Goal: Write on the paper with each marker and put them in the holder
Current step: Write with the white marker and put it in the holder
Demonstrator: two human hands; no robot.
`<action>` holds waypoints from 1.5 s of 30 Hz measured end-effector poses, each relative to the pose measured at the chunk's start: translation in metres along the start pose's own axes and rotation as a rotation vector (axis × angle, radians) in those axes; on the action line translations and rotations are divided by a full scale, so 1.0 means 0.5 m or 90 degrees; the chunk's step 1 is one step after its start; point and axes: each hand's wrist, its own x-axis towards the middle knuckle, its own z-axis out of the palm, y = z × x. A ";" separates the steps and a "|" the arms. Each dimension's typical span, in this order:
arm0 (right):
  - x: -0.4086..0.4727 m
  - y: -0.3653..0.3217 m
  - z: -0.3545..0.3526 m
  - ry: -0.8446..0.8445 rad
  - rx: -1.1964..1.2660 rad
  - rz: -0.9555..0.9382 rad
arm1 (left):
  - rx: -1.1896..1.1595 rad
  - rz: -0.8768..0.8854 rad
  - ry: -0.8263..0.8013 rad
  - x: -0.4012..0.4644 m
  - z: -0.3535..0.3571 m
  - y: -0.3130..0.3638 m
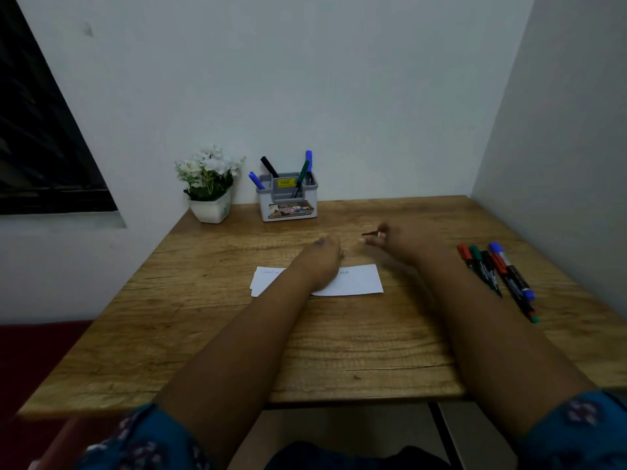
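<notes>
Blue patterned sleeves (142, 439), cut off at frame bottom. Left hand (325, 256), curled, covers white paper sheet (359, 279) mid-table; contents indiscernible. Right hand (390, 237), blurred, pinches dark marker (369, 233). Grey plastic holder (288, 198): far edge.

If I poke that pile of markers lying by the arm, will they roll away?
Probably a little. The markers look round and smooth and lie flat on the bare wooden table, so a poke could send them rolling. They lie bunched side by side, so they would likely bump each other and scatter. They look thin and light, so even a gentle push should move them.
</notes>
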 end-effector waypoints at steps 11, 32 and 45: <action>-0.030 -0.024 -0.016 -0.084 1.082 -0.005 | -0.322 0.024 -0.095 -0.033 -0.041 -0.054; 0.022 -0.051 0.054 -0.106 0.697 -0.080 | -0.280 -0.062 -0.022 -0.010 -0.041 -0.064; 0.033 -0.042 0.068 -0.075 0.568 -0.140 | -0.258 -0.055 -0.064 -0.005 -0.048 -0.068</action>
